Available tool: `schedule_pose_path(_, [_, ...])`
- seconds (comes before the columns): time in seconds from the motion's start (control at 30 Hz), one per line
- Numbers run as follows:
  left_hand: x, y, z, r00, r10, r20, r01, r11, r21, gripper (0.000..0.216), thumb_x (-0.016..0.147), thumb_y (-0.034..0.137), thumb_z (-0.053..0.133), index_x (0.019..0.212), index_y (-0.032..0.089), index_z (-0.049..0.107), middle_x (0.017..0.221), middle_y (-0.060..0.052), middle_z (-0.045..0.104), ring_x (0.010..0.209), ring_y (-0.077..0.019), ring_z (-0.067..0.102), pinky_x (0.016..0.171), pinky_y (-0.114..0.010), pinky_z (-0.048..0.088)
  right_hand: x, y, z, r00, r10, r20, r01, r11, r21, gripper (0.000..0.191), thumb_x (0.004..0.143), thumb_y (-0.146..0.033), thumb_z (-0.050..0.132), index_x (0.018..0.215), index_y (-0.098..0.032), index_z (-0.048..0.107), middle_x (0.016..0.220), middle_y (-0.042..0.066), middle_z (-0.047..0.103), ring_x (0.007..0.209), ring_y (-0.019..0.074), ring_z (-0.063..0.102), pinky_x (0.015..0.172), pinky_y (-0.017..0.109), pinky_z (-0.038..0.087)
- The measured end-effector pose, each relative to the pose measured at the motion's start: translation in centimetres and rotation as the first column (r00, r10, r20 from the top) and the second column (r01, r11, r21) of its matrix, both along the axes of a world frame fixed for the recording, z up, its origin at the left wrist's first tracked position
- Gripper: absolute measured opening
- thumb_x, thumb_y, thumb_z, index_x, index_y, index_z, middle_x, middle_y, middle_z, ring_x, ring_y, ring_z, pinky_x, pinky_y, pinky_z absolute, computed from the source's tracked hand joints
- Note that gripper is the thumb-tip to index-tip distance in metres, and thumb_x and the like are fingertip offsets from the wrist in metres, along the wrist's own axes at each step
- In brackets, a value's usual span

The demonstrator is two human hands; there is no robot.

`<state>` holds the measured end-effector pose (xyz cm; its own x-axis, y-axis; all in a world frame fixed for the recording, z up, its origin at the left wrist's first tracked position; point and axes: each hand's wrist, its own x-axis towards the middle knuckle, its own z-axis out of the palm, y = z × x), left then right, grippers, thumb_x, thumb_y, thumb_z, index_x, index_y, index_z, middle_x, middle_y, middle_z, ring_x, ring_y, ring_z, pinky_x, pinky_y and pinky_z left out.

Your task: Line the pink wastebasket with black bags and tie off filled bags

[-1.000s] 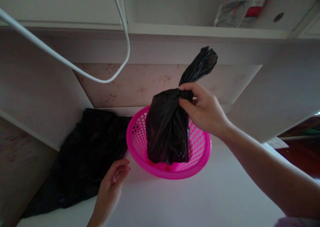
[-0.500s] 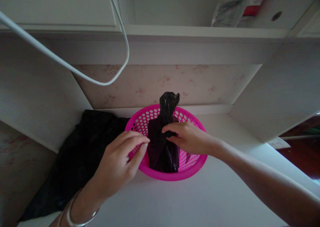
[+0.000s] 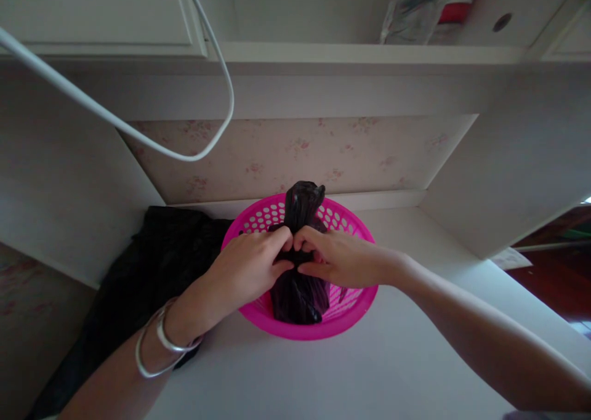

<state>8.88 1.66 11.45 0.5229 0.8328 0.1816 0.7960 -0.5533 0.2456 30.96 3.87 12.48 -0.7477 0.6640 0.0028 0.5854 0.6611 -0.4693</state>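
Observation:
A bright pink perforated plastic basket (image 3: 351,223) sits on the white desk (image 3: 369,371). Inside it stands a filled black plastic bag (image 3: 295,294) with its twisted neck sticking up. My left hand (image 3: 247,269) and my right hand (image 3: 344,260) meet at the bag's neck, the fingers of both closed around it. Silver bangles ring my left wrist.
A crumpled heap of black plastic (image 3: 143,278) lies on the desk left of the basket. A white cable (image 3: 111,118) loops down overhead. A shelf above carries a packet (image 3: 425,7). The alcove's white side panels (image 3: 508,161) close in on both sides.
The bag came down from my raised right hand into the basket. My left hand rose from the desk and closed on the bag's neck beside the right.

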Motion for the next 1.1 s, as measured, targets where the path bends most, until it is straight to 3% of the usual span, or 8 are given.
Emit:
schedule_pose_path(0.17, [-0.9,0.2,0.1,0.998,-0.027,-0.058,0.025,0.999,-0.03,0.018,0.09,0.009,0.06,0.092,0.025,0.069,0.088,0.0,0.078,0.081,-0.0223,0.074,0.065,-0.03,0.044,0.6,0.4,0.2,0.997,0.014,0.076,-0.017,0.999,0.038,0.011,0.098,-0.025,0.06,0.108,-0.023,0.064,0.086,0.001,0.073,0.074,0.0167,0.065,0.063,0.027,0.036])
schedule_pose_path(0.33, [-2.6,1.1,0.5,0.993,-0.051,-0.106,0.052,0.999,0.008,0.04,0.089,0.005,0.052,0.111,0.028,0.077,0.109,-0.002,0.08,0.1,-0.0239,0.075,0.08,-0.033,0.051,2.3,1.1,0.7,0.987,0.03,0.157,-0.046,0.994,0.094,0.014,0.098,-0.023,0.059,0.103,-0.023,0.072,0.085,0.003,0.075,0.072,0.0173,0.065,0.063,0.028,0.038])
schedule_pose_path(0.43, [-3.9,2.0,0.3,0.988,-0.068,-0.136,0.074,0.996,0.042,0.048,0.085,0.0,0.048,0.111,0.027,0.078,0.107,-0.002,0.078,0.099,-0.022,0.074,0.082,-0.032,0.052,3.9,1.8,0.9,0.981,0.02,0.192,-0.047,0.99,0.136,0.02,0.098,-0.019,0.055,0.098,-0.022,0.075,0.09,0.005,0.077,0.082,0.0198,0.069,0.072,0.03,0.044])
schedule_pose_path(0.6, [-5.5,2.7,0.4,0.997,-0.021,-0.08,0.03,0.992,0.122,0.039,0.085,0.003,0.047,0.1,0.023,0.077,0.105,-0.005,0.077,0.098,-0.0229,0.07,0.089,-0.035,0.053,5.8,2.7,0.9,0.968,-0.065,0.242,0.018,0.981,0.192,0.02,0.091,-0.014,0.061,0.096,-0.022,0.079,0.094,0.008,0.079,0.092,0.0243,0.072,0.083,0.034,0.051])
schedule_pose_path(0.7, [-5.2,2.0,0.9,0.996,-0.086,0.005,0.085,0.991,0.099,0.034,0.089,0.008,0.046,0.098,0.022,0.076,0.106,-0.005,0.074,0.098,-0.0213,0.069,0.09,-0.034,0.053,4.9,2.1,1.2,0.979,-0.025,0.202,-0.011,0.984,0.177,0.028,0.09,-0.018,0.065,0.116,-0.02,0.077,0.114,0.012,0.079,0.106,0.0274,0.072,0.093,0.037,0.052])
schedule_pose_path(0.8, [-4.1,1.0,1.3,0.981,-0.177,0.085,0.173,0.984,0.052,0.031,0.1,0.019,0.046,0.108,0.022,0.076,0.118,-0.005,0.074,0.109,-0.0204,0.069,0.1,-0.033,0.051,2.6,1.3,1.2,0.989,0.079,0.122,-0.093,0.989,0.116,0.05,0.097,-0.035,0.064,0.144,-0.017,0.061,0.137,0.015,0.07,0.121,0.0289,0.067,0.101,0.039,0.05])
schedule_pose_path(0.93, [-2.9,0.3,0.9,0.983,-0.179,0.029,0.179,0.984,0.007,0.022,0.098,0.032,0.065,0.115,0.023,0.076,0.112,-0.006,0.077,0.107,-0.0248,0.07,0.1,-0.039,0.051,0.4,1.1,0.6,0.984,0.113,0.139,-0.128,0.986,0.109,0.028,0.101,-0.029,0.059,0.122,-0.018,0.071,0.112,0.011,0.078,0.097,0.0244,0.072,0.082,0.033,0.05])
schedule_pose_path(1.1, [-4.1,0.7,0.6,0.977,-0.207,0.054,0.205,0.978,0.04,0.015,0.096,0.021,0.063,0.097,0.024,0.078,0.093,-0.003,0.077,0.091,-0.0211,0.071,0.09,-0.035,0.05,2.1,1.6,1.2,0.997,0.052,0.053,-0.057,0.993,0.101,0.016,0.098,-0.027,0.06,0.101,-0.021,0.074,0.09,0.003,0.076,0.076,0.0168,0.066,0.068,0.027,0.044])
